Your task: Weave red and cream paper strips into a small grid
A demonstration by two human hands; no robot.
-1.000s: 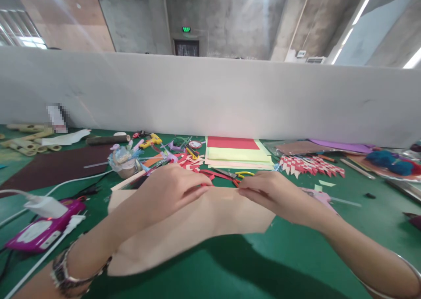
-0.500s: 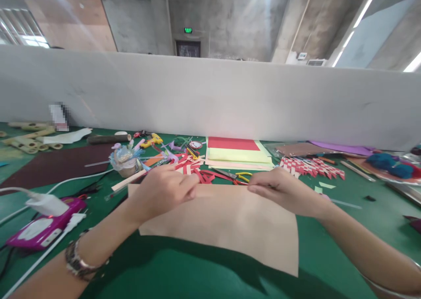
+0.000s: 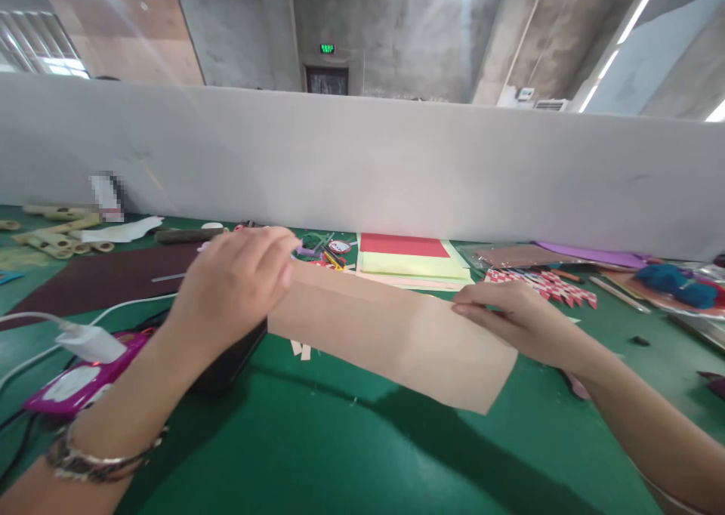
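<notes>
A tan sheet of paper (image 3: 385, 334) hangs above the green table, its lower edge free and its right end dipping lower. My left hand (image 3: 235, 281) is closed on its upper left corner, fingertips pressed together. At the upper right edge, my right hand (image 3: 504, 311) pinches the paper between thumb and fingers. Below the sheet's left part, small tan paper strips (image 3: 301, 349) lie on the table. A dark flat object (image 3: 232, 360) rests under my left hand, partly hidden by the wrist.
Red, yellow and pale paper sheets (image 3: 405, 254) are stacked behind. Red-and-white woven paper (image 3: 544, 285) lies to the right, with blue yarn (image 3: 677, 285) farther over. A purple power strip (image 3: 73, 387) with cables is at left. A white partition (image 3: 362, 160) closes the back.
Both hands have carried the tan paper upward, the left hand higher and leftward, the right slightly rightward. The sheet now slants down to the right, and paper strips show beneath it.
</notes>
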